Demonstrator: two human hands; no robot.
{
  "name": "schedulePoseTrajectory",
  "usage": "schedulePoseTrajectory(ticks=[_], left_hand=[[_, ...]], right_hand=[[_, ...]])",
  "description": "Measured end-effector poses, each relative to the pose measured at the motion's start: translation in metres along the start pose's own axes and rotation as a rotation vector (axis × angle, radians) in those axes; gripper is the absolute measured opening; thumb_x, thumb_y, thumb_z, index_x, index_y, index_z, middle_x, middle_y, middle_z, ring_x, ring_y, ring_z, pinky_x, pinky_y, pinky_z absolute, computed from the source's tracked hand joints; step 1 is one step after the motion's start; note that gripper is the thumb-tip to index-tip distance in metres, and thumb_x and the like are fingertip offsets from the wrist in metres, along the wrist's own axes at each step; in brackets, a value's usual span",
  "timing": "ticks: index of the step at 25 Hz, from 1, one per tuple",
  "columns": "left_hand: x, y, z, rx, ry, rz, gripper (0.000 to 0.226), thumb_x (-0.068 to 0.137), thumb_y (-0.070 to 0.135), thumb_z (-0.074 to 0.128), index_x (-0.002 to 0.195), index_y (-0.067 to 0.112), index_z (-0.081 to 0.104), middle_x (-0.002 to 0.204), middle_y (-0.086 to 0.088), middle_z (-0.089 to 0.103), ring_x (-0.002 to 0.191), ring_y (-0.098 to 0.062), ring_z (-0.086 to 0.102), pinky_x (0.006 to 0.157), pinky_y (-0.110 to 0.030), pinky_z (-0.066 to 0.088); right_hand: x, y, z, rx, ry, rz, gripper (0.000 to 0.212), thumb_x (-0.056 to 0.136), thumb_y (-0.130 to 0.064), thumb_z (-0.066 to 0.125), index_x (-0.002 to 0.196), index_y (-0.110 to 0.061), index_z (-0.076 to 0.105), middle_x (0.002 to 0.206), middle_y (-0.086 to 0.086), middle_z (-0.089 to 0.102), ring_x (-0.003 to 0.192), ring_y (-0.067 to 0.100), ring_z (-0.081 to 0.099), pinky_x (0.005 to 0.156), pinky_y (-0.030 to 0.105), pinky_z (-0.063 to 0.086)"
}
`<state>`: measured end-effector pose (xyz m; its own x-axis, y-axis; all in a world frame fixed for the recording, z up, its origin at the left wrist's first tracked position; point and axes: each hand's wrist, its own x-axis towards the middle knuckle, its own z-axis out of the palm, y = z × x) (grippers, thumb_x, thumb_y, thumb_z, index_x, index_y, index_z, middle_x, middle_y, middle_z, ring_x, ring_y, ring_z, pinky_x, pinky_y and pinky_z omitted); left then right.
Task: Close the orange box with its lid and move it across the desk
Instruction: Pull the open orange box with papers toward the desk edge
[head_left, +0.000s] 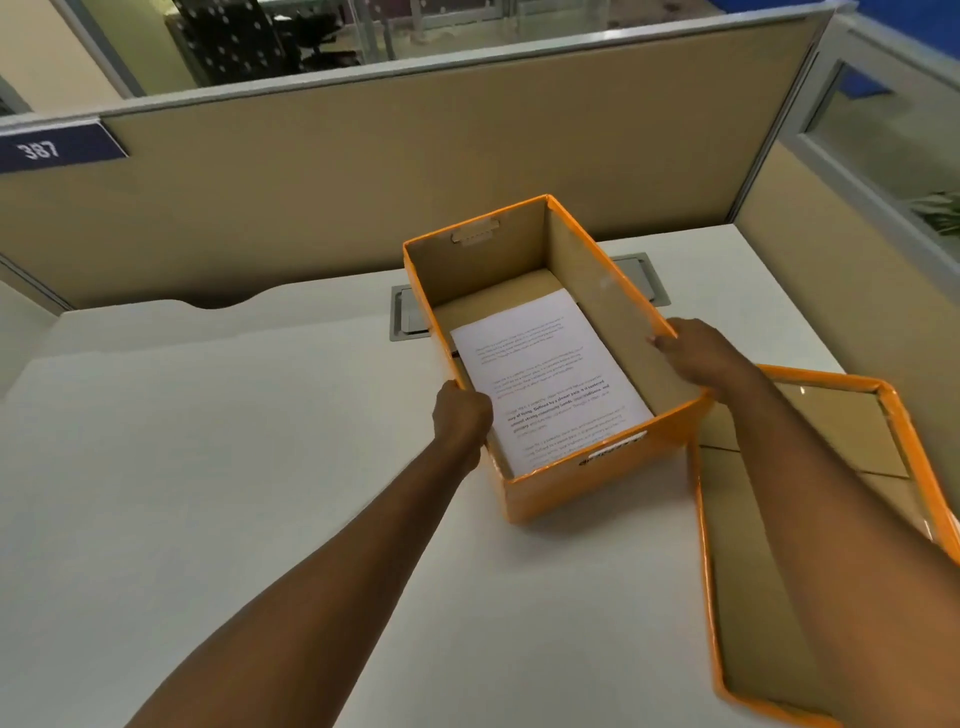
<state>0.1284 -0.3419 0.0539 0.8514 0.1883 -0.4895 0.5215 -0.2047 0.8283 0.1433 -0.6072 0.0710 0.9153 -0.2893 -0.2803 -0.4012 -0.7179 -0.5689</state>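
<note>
- Open orange cardboard box (587, 473) sits mid white counter (208, 467), printed sheet (545, 374) inside.
- Left hand (461, 413) clamped on left rim; right hand (693, 353) clamped on right rim.
- Orange lid (898, 410) lies upturned just right, under the right forearm.
- Risk: sliding now leaves the box unlidded; forearm may snag the lid.

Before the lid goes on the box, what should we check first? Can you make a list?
1. Orange box open on top: ok.
2. Paper lies flat inside, below the rim: ok.
3. Lid close by, on the desk right of the box, inside up: ok.
4. Left hand grips the left wall: ok.
5. Right hand free for the lid: not ok, it holds the right wall.
6. Lid fits the box: cannot tell.
</note>
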Motion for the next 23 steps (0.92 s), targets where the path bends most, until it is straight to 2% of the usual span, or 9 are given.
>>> schedulePoseTrajectory(ticks=[1,3,5,8,11,13,17,19,23], left_hand=[[-0.005,-0.002,-0.015,-0.033,-0.011,0.026,0.022,0.086,0.004,0.043,0.104,0.009,0.055,0.096,-0.009,0.066,0.078,-0.024,0.065,0.057,-0.036,0.056],[-0.020,-0.009,-0.047,-0.101,-0.009,0.104,0.019,0.080,0.010,0.053,0.096,0.016,0.062,0.096,-0.007,0.070,0.085,-0.026,0.069,0.073,-0.042,0.059],[-0.038,-0.017,-0.084,-0.134,0.017,0.169,0.014,0.079,0.018,0.056,0.084,0.027,0.064,0.086,0.002,0.071,0.080,-0.019,0.069,0.065,-0.036,0.058],[-0.063,-0.033,-0.140,-0.109,0.051,0.192,0.023,0.087,0.020,0.051,0.072,0.035,0.062,0.063,0.016,0.069,0.061,-0.006,0.065,0.045,-0.018,0.048],[-0.084,-0.060,-0.197,-0.047,0.059,0.159,0.028,0.087,0.019,0.049,0.073,0.037,0.065,0.063,0.023,0.069,0.061,-0.009,0.068,0.039,-0.015,0.047],[-0.097,-0.085,-0.230,-0.002,0.069,0.146,0.032,0.086,0.020,0.049,0.071,0.040,0.069,0.068,0.018,0.072,0.066,-0.013,0.069,0.044,-0.020,0.050],[-0.106,-0.126,-0.271,0.086,0.085,0.139,0.030,0.088,0.013,0.045,0.074,0.031,0.065,0.073,-0.003,0.069,0.064,-0.023,0.060,0.055,-0.030,0.047],[-0.106,-0.134,-0.282,0.119,0.082,0.151,0.030,0.090,0.011,0.043,0.075,0.028,0.062,0.072,-0.005,0.065,0.060,-0.021,0.054,0.053,-0.028,0.044],[-0.104,-0.150,-0.307,0.153,0.054,0.180,0.031,0.093,0.011,0.042,0.073,0.028,0.060,0.071,-0.004,0.063,0.058,-0.019,0.054,0.052,-0.026,0.043]], right_hand=[[-0.011,-0.007,0.004,0.021,0.008,-0.001,0.036,0.097,-0.031,0.041,0.118,-0.006,0.056,0.111,0.020,0.063,0.090,0.033,0.058,0.080,0.044,0.047],[-0.040,-0.024,0.019,0.071,0.019,0.000,0.032,0.096,-0.027,0.042,0.113,-0.005,0.058,0.106,0.020,0.063,0.083,0.029,0.053,0.071,0.036,0.041],[-0.077,-0.041,0.042,0.162,0.042,0.021,0.027,0.096,-0.025,0.043,0.107,-0.007,0.060,0.097,0.016,0.063,0.076,0.025,0.051,0.061,0.030,0.034],[-0.138,-0.064,0.081,0.301,0.079,0.061,0.020,0.095,-0.022,0.043,0.100,-0.014,0.060,0.077,-0.001,0.055,0.064,0.011,0.048,0.050,0.024,0.028],[-0.193,-0.082,0.121,0.371,0.079,0.073,0.014,0.094,-0.019,0.042,0.091,-0.024,0.055,0.071,-0.015,0.049,0.063,0.000,0.046,0.049,0.019,0.030],[-0.223,-0.090,0.151,0.386,0.068,0.080,0.014,0.095,-0.019,0.041,0.093,-0.025,0.054,0.074,-0.018,0.049,0.062,-0.002,0.044,0.048,0.014,0.030],[-0.260,-0.102,0.199,0.362,0.040,0.135,0.024,0.096,-0.018,0.042,0.114,-0.015,0.057,0.101,0.000,0.062,0.060,-0.002,0.043,0.045,0.010,0.029],[-0.271,-0.106,0.215,0.353,0.055,0.155,0.024,0.096,-0.018,0.041,0.114,-0.012,0.057,0.111,0.005,0.065,0.060,-0.001,0.042,0.046,0.011,0.029],[-0.293,-0.116,0.240,0.328,0.098,0.193,0.023,0.096,-0.018,0.041,0.111,-0.012,0.057,0.110,0.007,0.066,0.063,0.004,0.045,0.047,0.015,0.031]])
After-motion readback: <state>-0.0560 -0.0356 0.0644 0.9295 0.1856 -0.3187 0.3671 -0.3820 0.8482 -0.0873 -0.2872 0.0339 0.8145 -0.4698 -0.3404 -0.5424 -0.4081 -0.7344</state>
